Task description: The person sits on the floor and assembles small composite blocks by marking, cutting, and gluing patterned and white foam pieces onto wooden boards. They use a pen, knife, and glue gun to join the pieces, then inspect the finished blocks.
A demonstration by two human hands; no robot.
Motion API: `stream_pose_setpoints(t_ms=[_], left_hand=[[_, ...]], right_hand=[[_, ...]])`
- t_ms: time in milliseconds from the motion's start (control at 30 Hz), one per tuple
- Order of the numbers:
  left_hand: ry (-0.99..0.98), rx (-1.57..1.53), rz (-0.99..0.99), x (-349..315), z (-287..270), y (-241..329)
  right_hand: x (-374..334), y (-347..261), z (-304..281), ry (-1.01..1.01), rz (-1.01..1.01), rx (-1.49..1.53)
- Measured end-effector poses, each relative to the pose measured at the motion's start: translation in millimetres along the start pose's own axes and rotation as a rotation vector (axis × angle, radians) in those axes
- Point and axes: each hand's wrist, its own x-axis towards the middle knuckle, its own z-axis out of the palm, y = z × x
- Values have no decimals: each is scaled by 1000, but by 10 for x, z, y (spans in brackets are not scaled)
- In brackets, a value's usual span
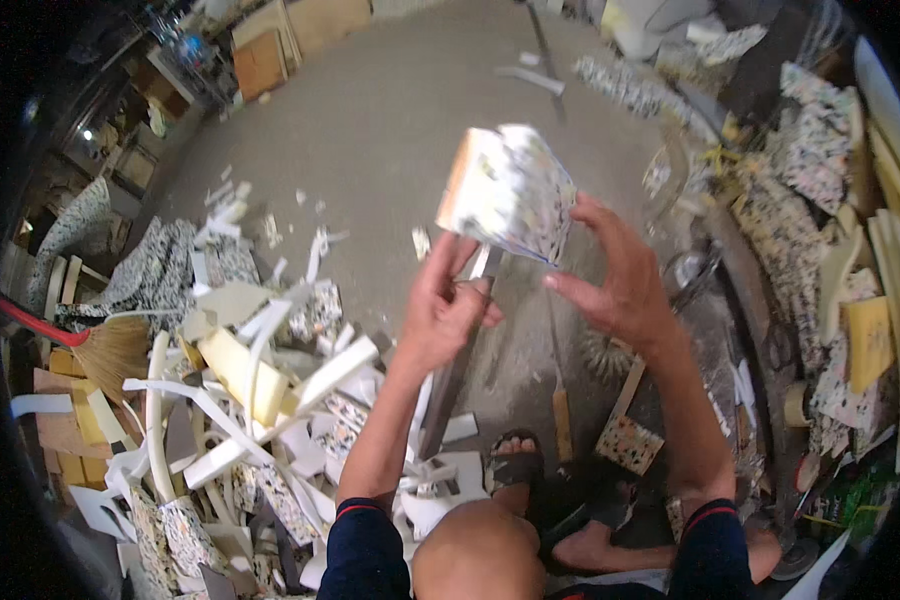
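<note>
A speckled foam piece (530, 205) with a pale, orange-edged side is in front of me, blurred by motion. My left hand (445, 305) is closed around a long narrow bar (452, 385), whose shiny upper end meets the foam's underside. That hand's upper fingers lie against the foam's lower left corner. At the foam's right side, my right hand (615, 275) has its fingers apart. Its index fingertip is by the right corner and its thumb lies near the bottom edge; whether they press on the foam I cannot tell.
White and speckled foam offcuts (270, 400) heap up at left, beside a straw broom (115, 350). Foam sheets (820, 200) pile at right. A wooden-handled tool (562, 425) and a speckled foam block (630, 444) lie near my sandalled foot (515, 470).
</note>
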Motion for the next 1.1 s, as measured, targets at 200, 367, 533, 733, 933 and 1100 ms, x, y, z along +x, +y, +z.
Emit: stream_pose_setpoints(t_ms=[200, 367, 533, 733, 933, 1100], left_hand=[[-151, 533, 575, -195, 528, 607], [-441, 378, 748, -377, 800, 1196], [-446, -78, 182, -803, 994, 1771], [-287, -296, 24, -1323, 1108, 1932], [-201, -330, 101, -1592, 1226, 1757], [-201, -350, 51, -1682, 1235, 1741]], right_hand=[[-387, -1003, -498, 267, 29, 588], [-684, -1422, -836, 471, -107, 824], [-1103, -1793, -904, 556, -80, 505], [-1424, -2070, -1005, 448, -157, 87], [-1628, -2170, -1107, 416, -239, 32], [-1700, -2154, -1129, 424, -281, 2]])
